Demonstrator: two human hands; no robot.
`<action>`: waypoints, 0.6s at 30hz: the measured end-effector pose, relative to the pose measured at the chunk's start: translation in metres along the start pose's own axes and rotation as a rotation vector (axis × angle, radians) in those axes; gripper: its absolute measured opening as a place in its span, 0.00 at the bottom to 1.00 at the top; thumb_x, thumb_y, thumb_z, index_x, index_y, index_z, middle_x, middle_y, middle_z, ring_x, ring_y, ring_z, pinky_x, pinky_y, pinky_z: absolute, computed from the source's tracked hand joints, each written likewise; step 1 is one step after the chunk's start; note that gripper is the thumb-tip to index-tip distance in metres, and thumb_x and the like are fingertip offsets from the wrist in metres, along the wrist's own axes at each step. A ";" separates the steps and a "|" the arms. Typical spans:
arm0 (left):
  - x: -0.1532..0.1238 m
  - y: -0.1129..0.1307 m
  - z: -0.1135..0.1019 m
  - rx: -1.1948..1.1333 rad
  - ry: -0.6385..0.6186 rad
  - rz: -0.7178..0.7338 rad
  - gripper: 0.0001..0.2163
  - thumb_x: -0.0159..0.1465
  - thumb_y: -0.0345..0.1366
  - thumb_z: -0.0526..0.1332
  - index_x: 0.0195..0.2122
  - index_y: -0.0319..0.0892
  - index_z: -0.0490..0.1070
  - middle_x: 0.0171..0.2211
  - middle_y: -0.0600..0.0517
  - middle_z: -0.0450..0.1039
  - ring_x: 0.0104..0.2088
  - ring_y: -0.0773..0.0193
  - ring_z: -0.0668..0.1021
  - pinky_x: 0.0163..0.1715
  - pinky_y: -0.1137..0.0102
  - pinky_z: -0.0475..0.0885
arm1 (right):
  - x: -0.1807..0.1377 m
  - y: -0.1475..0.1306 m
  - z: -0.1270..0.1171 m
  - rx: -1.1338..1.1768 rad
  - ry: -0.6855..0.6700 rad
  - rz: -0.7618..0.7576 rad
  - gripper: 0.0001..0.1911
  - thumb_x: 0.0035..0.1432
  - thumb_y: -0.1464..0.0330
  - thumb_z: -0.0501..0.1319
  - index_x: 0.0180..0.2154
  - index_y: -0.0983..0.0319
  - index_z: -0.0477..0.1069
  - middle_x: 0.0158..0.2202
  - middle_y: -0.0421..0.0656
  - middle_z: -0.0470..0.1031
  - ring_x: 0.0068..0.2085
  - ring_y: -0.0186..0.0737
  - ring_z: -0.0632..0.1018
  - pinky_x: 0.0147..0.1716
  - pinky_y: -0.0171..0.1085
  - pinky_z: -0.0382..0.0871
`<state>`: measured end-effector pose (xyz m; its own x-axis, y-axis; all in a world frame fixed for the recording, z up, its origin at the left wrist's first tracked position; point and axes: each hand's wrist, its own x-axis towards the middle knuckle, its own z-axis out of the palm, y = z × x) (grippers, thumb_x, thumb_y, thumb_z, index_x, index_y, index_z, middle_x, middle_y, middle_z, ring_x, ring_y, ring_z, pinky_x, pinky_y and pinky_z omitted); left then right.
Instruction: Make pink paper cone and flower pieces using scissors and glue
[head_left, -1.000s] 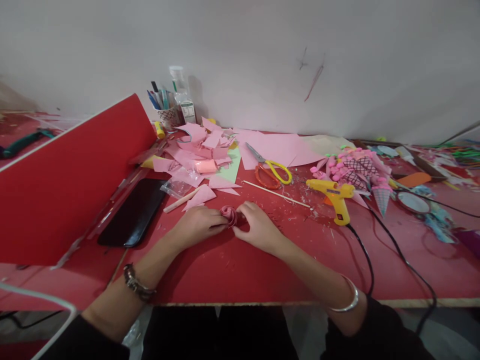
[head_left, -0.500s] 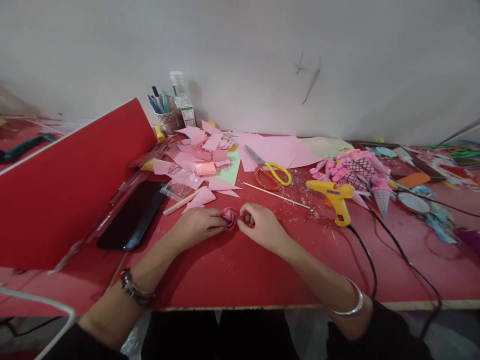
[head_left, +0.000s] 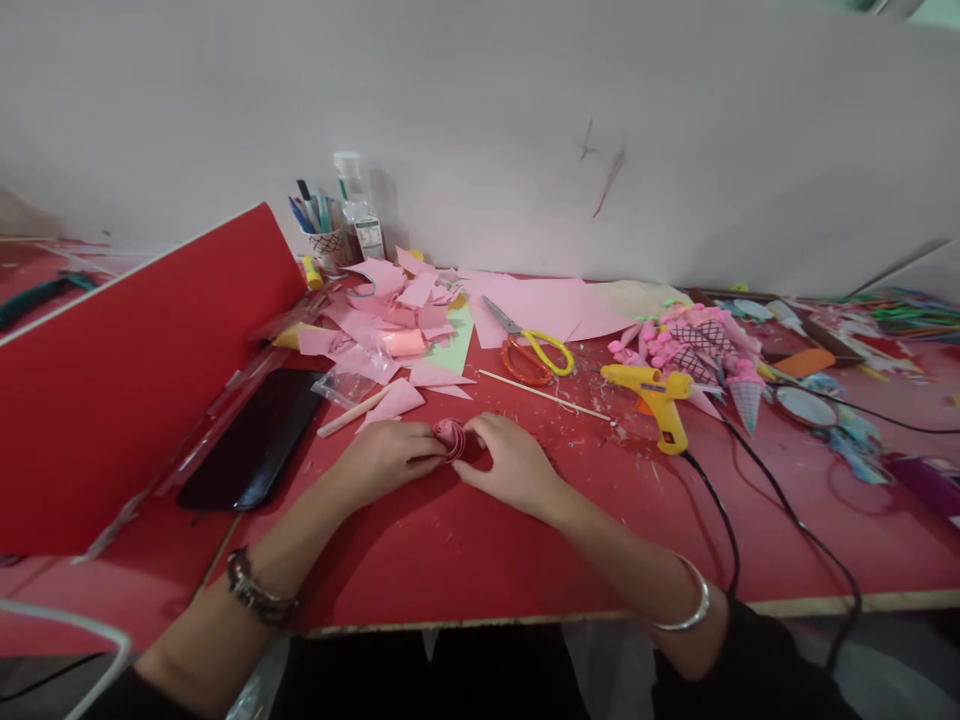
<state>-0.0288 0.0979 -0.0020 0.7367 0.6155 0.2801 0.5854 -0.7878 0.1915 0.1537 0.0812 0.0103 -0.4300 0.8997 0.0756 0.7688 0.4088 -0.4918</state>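
Note:
A small rolled pink paper rose (head_left: 450,436) lies on the red table (head_left: 480,560), pinched between both hands. My left hand (head_left: 386,460) grips it from the left with closed fingers. My right hand (head_left: 506,462) curls round its right side, fingertips pressed against the roll. Both forearms rest on the tabletop; a bracelet is on the left wrist and a silver bangle on the right.
A yellow glue gun (head_left: 654,397) with a black cable lies to the right, scissors (head_left: 534,343) and a thin stick (head_left: 540,394) behind the hands. Pink paper scraps (head_left: 390,310), a pen cup (head_left: 324,232), a black phone (head_left: 255,452) and a tilted red board (head_left: 127,380) are at left.
The hands and the rose stay together on the table; the fingers shifted slightly round the roll. The camera tilted, so everything sits a little lower and further left.

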 end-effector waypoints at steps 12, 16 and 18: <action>0.000 0.000 0.000 -0.006 -0.041 -0.012 0.13 0.62 0.34 0.50 0.28 0.42 0.73 0.25 0.54 0.73 0.25 0.69 0.73 0.23 0.75 0.60 | 0.001 0.003 0.000 0.019 0.013 0.019 0.06 0.45 0.75 0.56 0.30 0.63 0.63 0.29 0.41 0.67 0.31 0.35 0.67 0.31 0.33 0.59; 0.000 0.002 -0.002 -0.020 -0.073 -0.019 0.13 0.62 0.32 0.49 0.29 0.42 0.74 0.27 0.53 0.74 0.26 0.68 0.74 0.24 0.75 0.62 | 0.001 0.002 -0.001 0.029 0.023 0.058 0.04 0.45 0.76 0.55 0.27 0.63 0.62 0.26 0.39 0.64 0.28 0.32 0.65 0.29 0.32 0.56; 0.000 0.003 -0.004 -0.024 -0.086 -0.030 0.13 0.62 0.32 0.49 0.30 0.42 0.74 0.28 0.52 0.75 0.28 0.67 0.74 0.25 0.74 0.63 | 0.002 0.000 -0.002 0.022 0.020 0.099 0.04 0.46 0.76 0.55 0.25 0.63 0.61 0.24 0.38 0.62 0.27 0.31 0.63 0.28 0.31 0.55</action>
<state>-0.0280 0.0957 0.0022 0.7457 0.6380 0.1921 0.6003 -0.7684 0.2218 0.1544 0.0831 0.0120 -0.3423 0.9386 0.0430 0.7962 0.3140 -0.5171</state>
